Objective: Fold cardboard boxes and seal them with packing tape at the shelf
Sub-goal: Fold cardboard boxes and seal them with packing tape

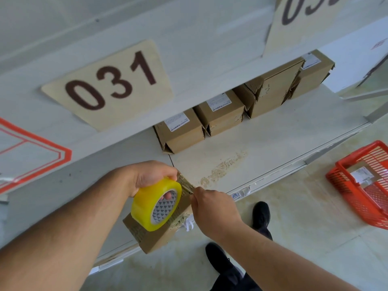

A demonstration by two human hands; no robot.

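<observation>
A yellow roll of packing tape (156, 204) stands on edge over a small cardboard box (155, 238) that lies on the front edge of the white shelf (262, 148). My left hand (155, 177) grips the roll from above, a finger through its core. My right hand (212, 208) is just right of the roll, its fingertips pinching at the tape end near the box's top edge; the tape strip itself is hard to make out. Most of the box's top is hidden by the roll and my hands.
Several closed cardboard boxes with white labels (178, 131) stand in a row at the back of the shelf. A "031" sign (109, 85) hangs on the shelf board above. A red plastic basket (363, 185) sits on the floor at the right, and my black shoes (260, 215) are below.
</observation>
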